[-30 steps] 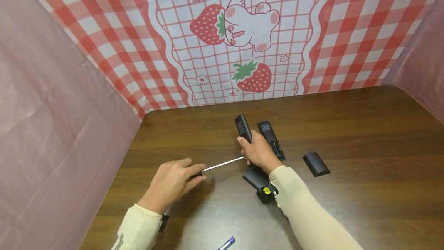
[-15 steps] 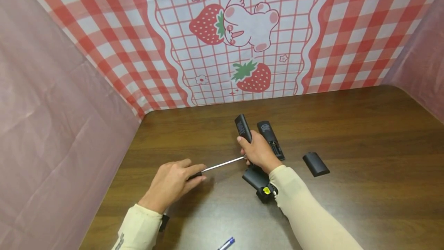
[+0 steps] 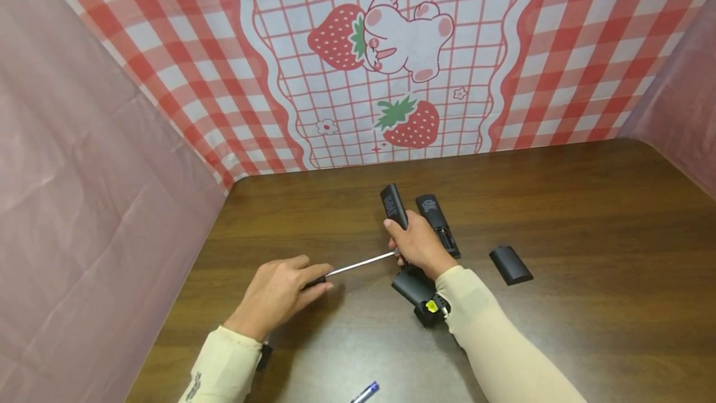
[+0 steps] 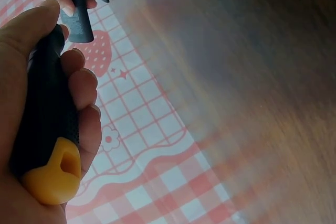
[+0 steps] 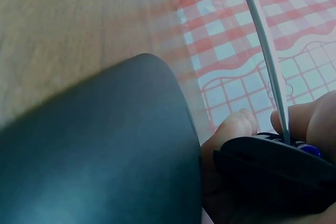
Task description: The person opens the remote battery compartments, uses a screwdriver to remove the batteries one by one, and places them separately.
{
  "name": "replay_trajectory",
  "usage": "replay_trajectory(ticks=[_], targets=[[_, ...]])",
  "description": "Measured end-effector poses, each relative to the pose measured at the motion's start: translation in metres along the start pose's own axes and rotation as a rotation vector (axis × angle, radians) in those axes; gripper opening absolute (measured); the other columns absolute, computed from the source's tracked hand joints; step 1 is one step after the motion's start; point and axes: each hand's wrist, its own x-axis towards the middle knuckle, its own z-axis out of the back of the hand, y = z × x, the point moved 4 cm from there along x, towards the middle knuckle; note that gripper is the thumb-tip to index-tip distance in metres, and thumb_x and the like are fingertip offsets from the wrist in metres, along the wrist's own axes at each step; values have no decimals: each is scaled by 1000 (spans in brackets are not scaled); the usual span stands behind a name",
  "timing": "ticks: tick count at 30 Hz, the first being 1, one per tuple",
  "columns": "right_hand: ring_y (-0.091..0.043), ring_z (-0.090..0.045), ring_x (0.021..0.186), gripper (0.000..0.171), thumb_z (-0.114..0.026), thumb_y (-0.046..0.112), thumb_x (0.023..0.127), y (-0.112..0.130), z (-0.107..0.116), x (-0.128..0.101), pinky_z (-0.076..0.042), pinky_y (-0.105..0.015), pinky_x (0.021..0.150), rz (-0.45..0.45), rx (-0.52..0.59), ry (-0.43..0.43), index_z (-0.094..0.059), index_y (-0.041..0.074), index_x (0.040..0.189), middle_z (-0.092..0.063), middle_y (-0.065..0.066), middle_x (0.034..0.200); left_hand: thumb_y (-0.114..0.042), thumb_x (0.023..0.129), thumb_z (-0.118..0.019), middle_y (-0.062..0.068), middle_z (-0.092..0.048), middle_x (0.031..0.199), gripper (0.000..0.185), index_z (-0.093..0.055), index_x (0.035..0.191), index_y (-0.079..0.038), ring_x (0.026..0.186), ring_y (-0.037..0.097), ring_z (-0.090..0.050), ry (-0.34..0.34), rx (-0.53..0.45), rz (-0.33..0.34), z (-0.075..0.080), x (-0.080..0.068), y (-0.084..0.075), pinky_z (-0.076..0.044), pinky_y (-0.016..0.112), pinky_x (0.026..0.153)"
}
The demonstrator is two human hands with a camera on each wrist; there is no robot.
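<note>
My left hand [image 3: 282, 291] grips a screwdriver by its black and yellow handle [image 4: 50, 114], thumb laid along the top. Its thin metal shaft [image 3: 360, 264] reaches across to my right hand [image 3: 419, 242]. That hand holds a black remote control [image 3: 393, 204], printed back up in the head view and far end tilted off to the upper left. In the right wrist view the screwdriver tip meets the near end of the remote [image 5: 278, 174], beside a small blue rounded part [image 5: 308, 149]. Fingers and thumb surround this end, hiding much of it.
A second black remote [image 3: 437, 226] lies beside the right hand, battery compartment uncovered. A curved black cover [image 3: 510, 265] rests farther right, and a similar black piece [image 3: 413, 285] sits by the right wrist. A blue-tipped pen [image 3: 366, 392] lies at the front of the wooden table [image 3: 593, 216].
</note>
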Motion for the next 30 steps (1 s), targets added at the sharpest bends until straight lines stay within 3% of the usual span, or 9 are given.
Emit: replay_trajectory(ticks=[10, 30], targets=[[-16, -53, 49, 26, -54, 27, 104, 1, 0, 1, -48, -30, 45, -8, 20, 4, -50, 2, 109, -60, -9, 74, -33, 83, -82, -8, -58, 75, 25, -78, 105, -23, 52, 3, -44, -26, -11, -4, -1, -2, -1, -44, 27, 47], [-18, -54, 51, 29, -52, 30, 105, 1, 0, 0, -50, -32, 48, -26, 39, 39, -49, 3, 113, -61, -10, 78, -35, 87, -78, -9, -61, 78, 24, -77, 108, -23, 55, 5, -50, -9, -39, 27, -6, -7, 4, -47, 29, 50]])
